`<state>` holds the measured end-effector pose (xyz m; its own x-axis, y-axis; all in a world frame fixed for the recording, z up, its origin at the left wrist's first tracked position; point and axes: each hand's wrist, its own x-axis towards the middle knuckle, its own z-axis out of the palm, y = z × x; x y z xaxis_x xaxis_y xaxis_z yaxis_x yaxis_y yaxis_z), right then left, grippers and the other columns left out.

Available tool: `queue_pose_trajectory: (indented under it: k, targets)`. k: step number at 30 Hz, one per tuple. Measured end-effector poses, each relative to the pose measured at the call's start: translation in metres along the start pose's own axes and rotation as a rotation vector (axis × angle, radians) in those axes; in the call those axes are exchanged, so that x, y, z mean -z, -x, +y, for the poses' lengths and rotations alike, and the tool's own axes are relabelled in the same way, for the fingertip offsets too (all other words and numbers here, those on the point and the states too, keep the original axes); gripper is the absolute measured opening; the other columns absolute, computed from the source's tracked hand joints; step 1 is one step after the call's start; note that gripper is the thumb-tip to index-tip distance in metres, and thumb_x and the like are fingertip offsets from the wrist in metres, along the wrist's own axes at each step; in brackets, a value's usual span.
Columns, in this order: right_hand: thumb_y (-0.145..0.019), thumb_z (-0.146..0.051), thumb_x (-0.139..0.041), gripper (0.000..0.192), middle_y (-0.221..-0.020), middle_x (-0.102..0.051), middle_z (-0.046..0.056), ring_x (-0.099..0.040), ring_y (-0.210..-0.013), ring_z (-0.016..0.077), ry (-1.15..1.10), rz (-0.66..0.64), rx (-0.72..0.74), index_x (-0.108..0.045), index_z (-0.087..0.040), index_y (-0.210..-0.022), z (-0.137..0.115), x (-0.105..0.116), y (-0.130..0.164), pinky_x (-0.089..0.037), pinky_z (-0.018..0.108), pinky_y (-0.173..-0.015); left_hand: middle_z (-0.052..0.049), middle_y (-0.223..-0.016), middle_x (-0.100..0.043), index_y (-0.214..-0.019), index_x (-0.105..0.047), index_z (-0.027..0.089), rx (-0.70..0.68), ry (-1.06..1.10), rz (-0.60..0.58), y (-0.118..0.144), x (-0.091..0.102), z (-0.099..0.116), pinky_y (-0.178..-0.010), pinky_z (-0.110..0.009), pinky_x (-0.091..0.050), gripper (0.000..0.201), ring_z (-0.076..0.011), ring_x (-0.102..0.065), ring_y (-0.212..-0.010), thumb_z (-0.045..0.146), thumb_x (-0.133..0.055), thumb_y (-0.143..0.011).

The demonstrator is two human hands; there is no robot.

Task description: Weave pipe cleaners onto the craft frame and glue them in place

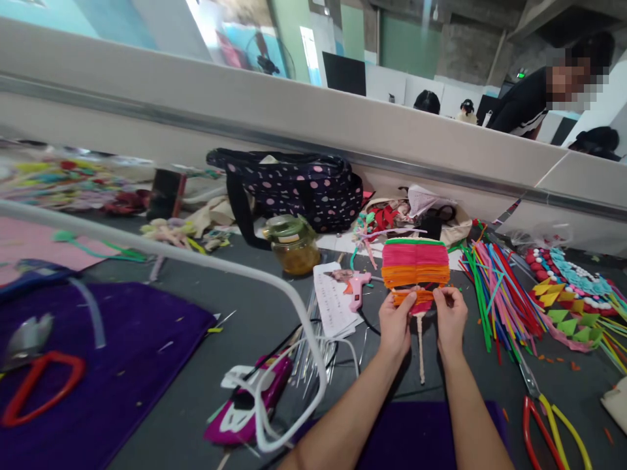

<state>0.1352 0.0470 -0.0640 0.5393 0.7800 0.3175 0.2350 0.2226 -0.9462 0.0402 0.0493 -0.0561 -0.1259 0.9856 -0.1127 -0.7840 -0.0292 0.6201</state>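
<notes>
Printed sheet [334, 301] near the counter's middle, beside the pink glue gun [356, 288]: lines of print too small to read; no other legible text

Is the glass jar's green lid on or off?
On. The green lid sits atop the glass jar, which stands upright on the table with yellowish stuff inside.

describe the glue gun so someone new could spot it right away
Start at the dark polka-dot bag against the grey partition, then come down past the glass jar to the printed paper sheets. The glue gun lies on those sheets, just left of the left hand. It is the only small pale pink, pistol-shaped tool there, with an orange tip.
</notes>
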Motion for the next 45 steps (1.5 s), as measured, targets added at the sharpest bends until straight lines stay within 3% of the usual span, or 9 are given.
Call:
queue_pose_trajectory:
  k: [7,15,25,31,36,39,45]
  targets:
    - [-0.075,-0.039,-0.062,0.023,-0.063,-0.052,-0.005,-0.045,-0.051,0.0095,-0.162,-0.046,-0.112,-0.053,-0.018,-0.078,0.001,-0.002,-0.001,-0.038,0.022,-0.05,-0.006,-0.083,-0.073,-0.078,-0.065,0.015,0.084,0.034,-0.066,0.001,0.0,0.003,-0.07,-0.029,-0.053,0.021,-0.0181,-0.068,-0.075,0.019,-0.077,-0.062]
    - [-0.076,-0.033,-0.061,0.019,-0.073,-0.053,-0.002,-0.055,-0.065,0.0125,-0.16,0.102,-0.027,-0.05,-0.018,-0.081,-0.006,0.002,-0.003,-0.046,0.026,-0.064,-0.008,-0.086,-0.073,-0.074,-0.063,0.017,0.206,-0.049,-0.008,0.0,0.003,0.004,-0.062,-0.027,-0.052,0.014,-0.019,-0.068,-0.073,0.024,-0.07,-0.065]
    - [-0.077,-0.034,-0.06,0.029,-0.087,-0.06,0.005,-0.061,-0.08,0.0165,-0.192,0.058,-0.019,-0.049,-0.018,-0.098,0.001,-0.003,0.001,-0.049,0.033,-0.075,-0.002,-0.076,-0.072,-0.08,-0.065,0.016,0.296,-0.012,-0.015,0.0,0.002,0.001,-0.063,-0.026,-0.052,0.027,-0.0163,-0.067,-0.068,0.016,-0.078,-0.057]
    - [-0.076,-0.036,-0.063,0.029,-0.085,-0.062,0.004,-0.061,-0.077,0.0157,-0.242,0.083,-0.061,-0.053,-0.017,-0.096,-0.002,-0.002,-0.001,-0.048,0.03,-0.073,-0.006,-0.078,-0.073,-0.082,-0.069,0.013,0.392,-0.1,-0.02,0.003,0.002,-0.001,-0.06,-0.025,-0.052,0.026,-0.0169,-0.067,-0.066,0.018,-0.079,-0.058]
    - [-0.085,-0.047,-0.048,0.037,-0.081,-0.065,0.004,-0.057,-0.062,0.0123,-0.389,0.014,-0.201,-0.059,-0.015,-0.099,-0.009,0.001,-0.001,-0.045,0.024,-0.057,-0.009,-0.083,-0.074,-0.083,-0.071,0.011,0.313,-0.079,-0.032,0.003,0.002,0.001,-0.071,-0.029,-0.053,0.029,-0.0189,-0.069,-0.072,0.019,-0.081,-0.057]
    - [-0.083,-0.048,-0.05,0.039,-0.079,-0.065,0.004,-0.055,-0.06,0.0109,-0.436,-0.034,-0.262,-0.062,-0.014,-0.099,-0.011,0.001,-0.002,-0.042,0.022,-0.053,-0.009,-0.082,-0.074,-0.082,-0.071,0.01,0.258,-0.065,-0.009,0.0,0.003,0.001,-0.075,-0.03,-0.052,0.031,-0.0193,-0.069,-0.074,0.019,-0.082,-0.055]
    - [-0.07,-0.037,-0.069,0.03,-0.084,-0.067,0.003,-0.061,-0.074,0.0154,-0.452,-0.186,-0.27,-0.064,-0.016,-0.091,-0.015,-0.001,-0.001,-0.048,0.029,-0.07,-0.007,-0.079,-0.073,-0.077,-0.072,0.011,0.152,-0.089,0.012,-0.003,0.006,-0.002,-0.078,-0.029,-0.05,0.028,-0.017,-0.068,-0.073,0.02,-0.083,-0.052]
